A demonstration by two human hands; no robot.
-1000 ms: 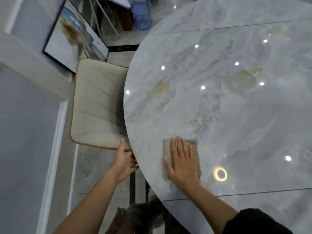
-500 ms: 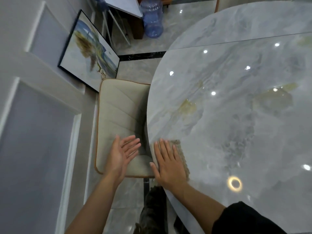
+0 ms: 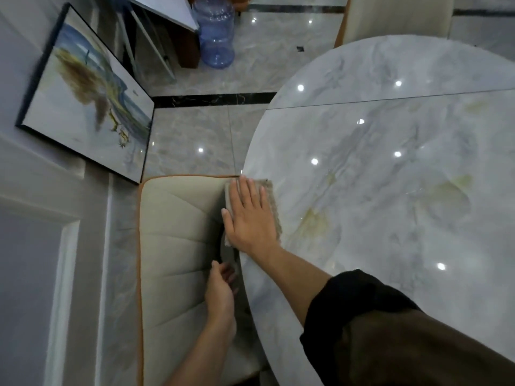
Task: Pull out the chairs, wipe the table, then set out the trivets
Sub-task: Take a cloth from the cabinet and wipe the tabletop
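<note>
Flat and spread, the right hand (image 3: pixel 250 215) presses a beige cloth (image 3: pixel 272 203) onto the left rim of the round marble table (image 3: pixel 390 168), fingers straight and pointing toward the far side. The cloth's left edge hangs slightly over the rim. Nearer, the left hand (image 3: pixel 221 292) is over the gap between the table's edge and the cream chair (image 3: pixel 178 246). Its fingers bend into the shadow under the rim, and I cannot tell whether they grip anything there. Just right of the cloth lies a yellowish stain (image 3: pixel 315 222). A second chair (image 3: pixel 390 18) stands at the far side. On the left a framed picture (image 3: pixel 86 93) leans against the wall, and a blue water bottle (image 3: pixel 216 32) sits on the floor beyond.
</note>
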